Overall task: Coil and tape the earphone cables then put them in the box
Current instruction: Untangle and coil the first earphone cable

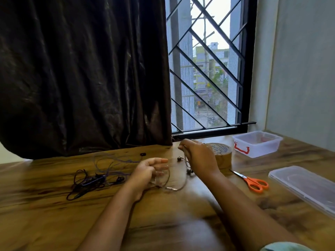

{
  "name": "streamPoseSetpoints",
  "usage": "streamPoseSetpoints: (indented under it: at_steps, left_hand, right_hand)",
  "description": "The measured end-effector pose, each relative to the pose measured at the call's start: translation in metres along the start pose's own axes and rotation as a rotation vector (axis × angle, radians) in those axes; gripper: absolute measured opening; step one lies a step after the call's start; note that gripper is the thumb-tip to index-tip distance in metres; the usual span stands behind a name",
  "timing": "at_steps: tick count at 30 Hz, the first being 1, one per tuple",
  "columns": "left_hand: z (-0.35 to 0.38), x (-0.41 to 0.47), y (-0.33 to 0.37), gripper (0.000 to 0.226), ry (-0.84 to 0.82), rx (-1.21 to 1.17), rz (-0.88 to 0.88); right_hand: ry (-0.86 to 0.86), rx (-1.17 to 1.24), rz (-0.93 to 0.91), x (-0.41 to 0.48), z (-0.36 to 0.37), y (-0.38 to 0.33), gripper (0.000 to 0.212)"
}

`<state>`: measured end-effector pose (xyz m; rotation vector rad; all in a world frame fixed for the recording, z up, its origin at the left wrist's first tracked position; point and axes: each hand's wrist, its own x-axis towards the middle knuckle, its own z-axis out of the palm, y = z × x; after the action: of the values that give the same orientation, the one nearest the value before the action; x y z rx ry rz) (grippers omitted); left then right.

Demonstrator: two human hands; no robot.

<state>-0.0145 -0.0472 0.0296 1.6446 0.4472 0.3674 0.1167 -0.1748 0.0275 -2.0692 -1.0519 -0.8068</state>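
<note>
A thin brownish earphone cable point(183, 183) loops on the wooden table between my hands, its metal plug lying near the middle and two earbuds dangling below my right hand. My right hand point(197, 154) is raised and pinches the cable near the earbuds. My left hand point(150, 171) has its fingers curled round the cable's other part. A tangle of dark purple and black earphone cables point(92, 180) lies to the left. The roll of brown tape point(222, 153) stands behind my right hand. The clear plastic box point(257, 144) with red latches sits at the back right.
Orange-handled scissors point(252, 182) lie right of my right forearm. The box's clear lid point(306, 187) lies at the right edge. A small black piece point(142, 154) sits near the dark curtain point(81, 78). Behind the table is a barred window.
</note>
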Motion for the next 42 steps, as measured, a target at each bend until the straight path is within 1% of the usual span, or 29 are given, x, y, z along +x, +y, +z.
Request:
streamPoseSetpoints:
  at_steps: [2,3,4,5,7,9,10,12,15,17,19,20,21,22,24,25,27,28,29,30,31,32,33,34,36,38,39,40,42]
  left_hand:
    - [0.005,0.000,0.004,0.043,0.073,0.056,0.101]
    - [0.008,0.001,0.003,0.035,0.097,0.068,0.162]
    - [0.010,0.001,0.001,0.028,0.101,0.074,0.238]
    - [0.012,0.002,-0.002,0.024,0.084,0.071,0.312]
    - [0.018,0.003,-0.007,0.026,0.005,0.051,0.408]
    - [0.024,0.002,-0.008,0.023,-0.058,0.021,0.378]
    - [0.024,0.002,-0.008,0.020,-0.064,0.032,0.345]
    - [0.020,0.003,-0.007,0.023,-0.073,0.041,0.279]
    - [0.006,0.003,-0.003,0.051,-0.091,-0.059,0.154]
    - [-0.008,0.001,-0.002,0.064,-0.213,-0.130,0.057]
    - [-0.019,-0.004,-0.001,0.072,-0.404,-0.154,-0.088]
    - [-0.023,-0.006,-0.001,0.074,-0.461,-0.144,-0.135]
    - [-0.024,-0.005,-0.001,0.075,-0.480,-0.123,-0.156]
    - [-0.023,-0.005,0.000,0.075,-0.464,-0.109,-0.156]
    - [-0.018,-0.002,0.001,0.072,-0.324,-0.040,-0.085]
    - [-0.015,0.001,0.000,0.069,-0.221,0.008,-0.012]
    - [-0.009,0.009,-0.002,0.055,-0.019,0.105,0.191]
    - [-0.006,0.012,-0.003,0.045,0.034,0.118,0.286]
    - [-0.003,0.015,-0.004,0.037,0.051,0.114,0.365]
    - [-0.001,0.016,-0.005,0.034,0.043,0.111,0.429]
    - [0.002,0.017,-0.005,0.032,0.017,0.113,0.473]
    - [0.005,0.018,-0.005,0.026,-0.010,0.118,0.497]
    - [0.007,0.018,-0.005,0.020,-0.025,0.137,0.506]
    - [0.008,0.018,-0.006,0.020,0.000,0.172,0.518]
    - [0.003,0.024,-0.011,0.022,0.148,0.293,0.547]
    - [-0.008,0.029,-0.017,0.013,0.315,0.558,0.552]
    - [-0.013,0.028,-0.020,0.013,0.362,0.670,0.544]
    - [-0.016,0.027,-0.022,0.017,0.373,0.710,0.541]
    - [-0.018,0.024,-0.020,0.023,0.358,0.647,0.555]
  right_hand:
    - [0.074,0.248,0.058,0.002,-0.001,-0.004,0.021]
    - [0.085,0.408,0.111,0.004,-0.003,-0.006,0.020]
    - [0.061,0.586,0.171,0.006,-0.006,-0.009,0.021]
    - [0.000,0.760,0.221,0.008,-0.008,-0.013,0.022]
    - [-0.166,1.043,0.268,0.010,-0.011,-0.020,0.025]
    - [-0.296,1.230,0.295,0.009,-0.013,-0.029,0.027]
    - [-0.323,1.283,0.312,0.009,-0.013,-0.032,0.029]
    - [-0.297,1.353,0.352,0.009,-0.013,-0.035,0.028]
    - [-0.157,1.302,0.326,0.011,-0.012,-0.025,0.021]
    - [-0.103,1.243,0.303,0.011,-0.012,-0.018,0.022]
    - [-0.087,1.231,0.372,0.011,-0.014,-0.016,0.035]
    - [-0.096,1.267,0.431,0.012,-0.015,-0.017,0.041]
    - [-0.118,1.351,0.490,0.013,-0.016,-0.018,0.044]
    - [-0.150,1.472,0.541,0.014,-0.018,-0.020,0.044]
    - [-0.212,1.671,0.600,0.014,-0.024,-0.023,0.034]
    - [-0.243,1.692,0.599,0.014,-0.027,-0.024,0.031]
    - [-0.338,1.633,0.542,0.013,-0.028,-0.025,0.029]
    - [-0.419,1.589,0.495,0.013,-0.028,-0.026,0.028]
    - [-0.508,1.546,0.442,0.012,-0.027,-0.028,0.029]
    - [-0.579,1.506,0.392,0.011,-0.026,-0.032,0.030]
    - [-0.615,1.480,0.353,0.010,-0.025,-0.035,0.028]
    - [-0.611,1.475,0.334,0.009,-0.024,-0.037,0.025]
    - [-0.576,1.480,0.332,0.009,-0.023,-0.037,0.023]
    - [-0.524,1.476,0.340,0.010,-0.023,-0.036,0.022]
    - [-0.362,1.381,0.356,0.011,-0.020,-0.030,0.024]
    - [-0.091,1.255,0.432,0.015,-0.018,-0.020,0.025]
    - [0.063,1.222,0.491,0.017,-0.017,-0.014,0.028]
    - [0.203,1.203,0.545,0.019,-0.017,-0.009,0.032]
    - [0.412,1.137,0.612,0.022,-0.014,0.002,0.038]
